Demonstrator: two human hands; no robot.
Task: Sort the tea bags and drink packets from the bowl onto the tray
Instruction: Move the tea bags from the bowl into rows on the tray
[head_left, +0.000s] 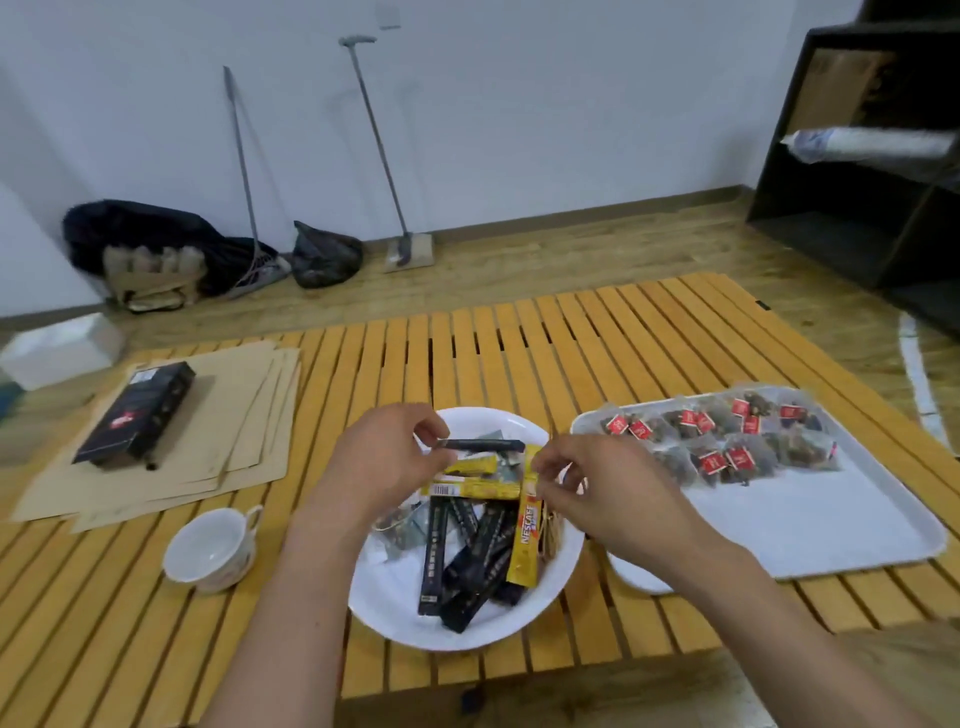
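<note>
A teacup (210, 548) is standing at nine o'clock from the bowl (395, 616), just beside it, and a black box (137, 413) is lying on a stack of brown paper sheets (244, 415) at ten o'clock, well apart. A small white dish (636, 574) is sitting between the bowl and the tray (831, 525), partly hidden under the right forearm. The slatted yellow wooden surface (519, 338) is carrying all of this; beyond it, at twelve o'clock, a wooden floor is running to a white wall where a broom (249, 182), a long-handled dustpan (387, 156) and dark bags (324, 257) are resting, and a black shelf unit (857, 156) is standing at two o'clock. The left hand (387, 457) is pinching a thin black packet (480, 445) above the bowl, holding it level. The right hand (592, 475) is pinching the top of a yellow coffee stick (527, 540), which is hanging down into the bowl. Black stick packets (457, 561) and more yellow ones (470, 488) are lying crossed in the bowl, with a clear tea bag at its left side. Tea bags with red tags (717, 436) are lying in rows across the far end of the tray at three o'clock.
</note>
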